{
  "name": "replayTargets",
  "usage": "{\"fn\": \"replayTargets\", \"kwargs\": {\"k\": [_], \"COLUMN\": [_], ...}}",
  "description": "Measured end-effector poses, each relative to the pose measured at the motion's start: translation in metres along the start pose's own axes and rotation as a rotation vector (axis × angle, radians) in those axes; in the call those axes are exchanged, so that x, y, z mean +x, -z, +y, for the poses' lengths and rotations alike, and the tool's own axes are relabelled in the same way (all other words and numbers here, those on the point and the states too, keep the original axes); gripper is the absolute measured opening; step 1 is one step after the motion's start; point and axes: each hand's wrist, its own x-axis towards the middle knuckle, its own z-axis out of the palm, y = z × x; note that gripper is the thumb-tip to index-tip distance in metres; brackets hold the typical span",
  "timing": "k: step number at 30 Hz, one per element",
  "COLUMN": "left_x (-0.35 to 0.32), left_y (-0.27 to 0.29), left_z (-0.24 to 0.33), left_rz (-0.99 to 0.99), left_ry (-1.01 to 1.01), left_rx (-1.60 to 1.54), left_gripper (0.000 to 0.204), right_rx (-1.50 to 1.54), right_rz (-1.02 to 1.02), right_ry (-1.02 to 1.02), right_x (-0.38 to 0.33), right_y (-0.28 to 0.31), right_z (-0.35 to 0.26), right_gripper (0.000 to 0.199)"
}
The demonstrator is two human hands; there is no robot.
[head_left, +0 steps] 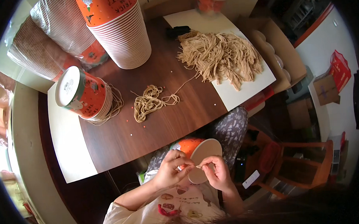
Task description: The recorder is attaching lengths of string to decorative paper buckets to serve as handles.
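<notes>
My left hand [173, 168] and my right hand [217, 173] are close together above my lap, each closed in a pinch. A short bit of tan cord [198, 166] runs between their fingertips. Beneath them an orange paper bucket [186, 146] lies tilted on my lap, its pale round opening turned toward me. On the table, a small loose tangle of tan cord [147, 103] sits in front of me, with one strand leading to a big heap of cut tan cords [223, 56]. Whether the bucket is attached to the cord in my fingers is hidden.
Upside-down orange buckets [86, 94] with cords round their rims stand on the brown table [121, 150] at left. Behind rises a tall bucket stack [120, 38], beside plastic-wrapped stacks [36, 46]. A cardboard box [279, 55] is at right, a wooden chair [302, 162] lower right.
</notes>
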Motion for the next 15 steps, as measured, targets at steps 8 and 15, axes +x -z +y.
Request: {"fn": "replayTargets", "kwargs": {"k": [8,15], "left_x": [0.007,0.008], "left_y": [0.002,0.000], "left_z": [0.023,0.019], "left_rz": [0.080,0.099], "left_ry": [-0.159,-0.212], "left_rx": [0.250,0.257], "left_gripper": [0.022,0.020], "right_rx": [-0.105,-0.169], "right_rz": [-0.013,0.004], "right_ry": [0.156,0.187], "right_x": [0.004,0.007], "right_y": [0.000,-0.001], "right_z": [-0.009,-0.014], "right_gripper": [0.017,0.018]}}
